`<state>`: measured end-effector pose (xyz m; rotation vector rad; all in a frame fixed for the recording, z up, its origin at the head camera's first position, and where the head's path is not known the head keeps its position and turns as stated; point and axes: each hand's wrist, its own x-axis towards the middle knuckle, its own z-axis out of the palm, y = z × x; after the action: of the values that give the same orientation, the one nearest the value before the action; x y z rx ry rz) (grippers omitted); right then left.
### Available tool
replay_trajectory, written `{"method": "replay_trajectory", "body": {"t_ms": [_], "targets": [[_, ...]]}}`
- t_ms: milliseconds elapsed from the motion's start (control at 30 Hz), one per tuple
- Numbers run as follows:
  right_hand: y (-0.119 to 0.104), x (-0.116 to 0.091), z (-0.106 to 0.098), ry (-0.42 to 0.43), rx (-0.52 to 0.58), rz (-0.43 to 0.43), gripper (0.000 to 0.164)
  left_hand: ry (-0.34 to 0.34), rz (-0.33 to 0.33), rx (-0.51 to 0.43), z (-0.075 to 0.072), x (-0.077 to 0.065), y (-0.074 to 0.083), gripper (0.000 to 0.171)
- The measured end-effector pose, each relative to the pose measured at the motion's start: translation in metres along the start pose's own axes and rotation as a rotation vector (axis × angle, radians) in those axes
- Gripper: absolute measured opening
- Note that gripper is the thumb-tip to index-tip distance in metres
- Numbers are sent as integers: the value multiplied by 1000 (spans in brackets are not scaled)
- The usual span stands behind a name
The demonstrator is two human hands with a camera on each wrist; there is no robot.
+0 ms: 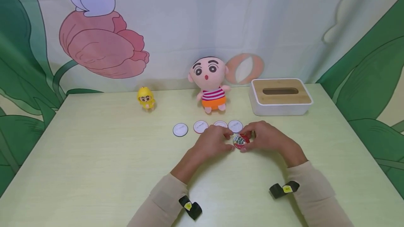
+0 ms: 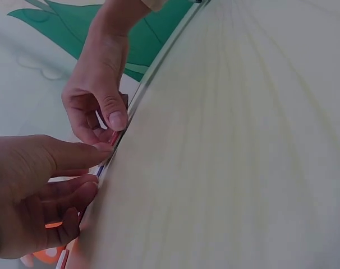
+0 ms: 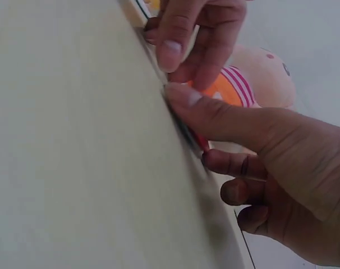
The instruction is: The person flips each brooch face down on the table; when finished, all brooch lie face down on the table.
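A small round disc (image 1: 241, 141) with a red printed face lies low over the table between both hands. My right hand (image 1: 266, 136) pinches its right side between thumb and fingers; in the right wrist view the disc's red edge (image 3: 201, 141) shows there. My left hand (image 1: 214, 141) has thumb and curled fingertips at the disc's left edge; the exact contact is partly hidden. Just behind lie several white round discs: one at the far left (image 1: 180, 129), one beside it (image 1: 200, 126), one partly covered by my left hand (image 1: 220, 124), and one above the red disc (image 1: 235, 126).
A plush doll (image 1: 213, 83) in a striped top and orange shorts sits at the back. To its left stands a small yellow-hooded figure (image 1: 146, 98). A white tissue box (image 1: 281, 109) with a wooden lid is at the back right. A printed curtain (image 1: 195, 16) hangs behind the table (image 1: 94, 157).
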<state>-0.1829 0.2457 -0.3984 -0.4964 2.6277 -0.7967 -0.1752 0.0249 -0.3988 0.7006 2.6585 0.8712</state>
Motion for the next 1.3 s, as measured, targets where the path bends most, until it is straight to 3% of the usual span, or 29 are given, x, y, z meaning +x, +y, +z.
{"method": "replay_trajectory", "body": {"t_ms": [400,800,1300], "targets": [[-14,6,15,45,1,-136,41,-9,-18,29,-8,-1,-7,39],[-14,7,17,46,58,-107,41,-9,-15,1,-9,0,-12,34],[-10,7,19,61,96,-162,33,1,-20,-17,-8,-2,-12,28]]}}
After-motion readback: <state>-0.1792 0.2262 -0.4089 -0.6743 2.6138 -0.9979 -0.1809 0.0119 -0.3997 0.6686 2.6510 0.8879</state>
